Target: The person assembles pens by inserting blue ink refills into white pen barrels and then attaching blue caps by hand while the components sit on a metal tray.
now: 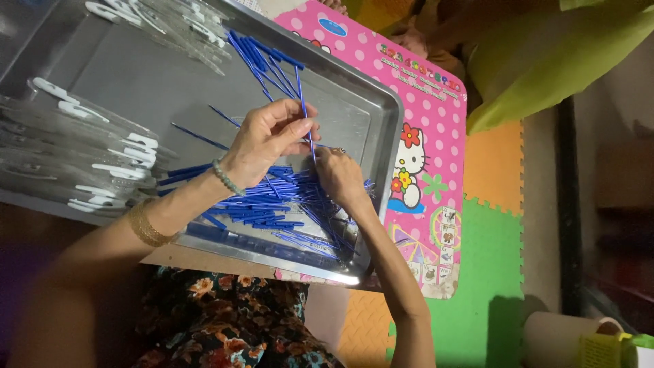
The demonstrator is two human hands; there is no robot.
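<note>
Blue, thin plastic sticks (272, 197) lie heaped in a metal tray (381, 116) on the pink desk (436, 102). Left hand (262, 140) pinches one upright stick (304, 112) near its middle; right hand (340, 177) closes on its lower end. Light, slightly flexible and probably slippery, it suits a fingertip grip.

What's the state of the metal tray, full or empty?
Partly full. The metal tray holds a loose pile of blue sticks and clear pieces with white tips, with bare metal showing between.

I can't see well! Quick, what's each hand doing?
Left hand: shut, pinching a thin blue stick.
Right hand: on the blue stick pile; grip cannot be told.
</note>
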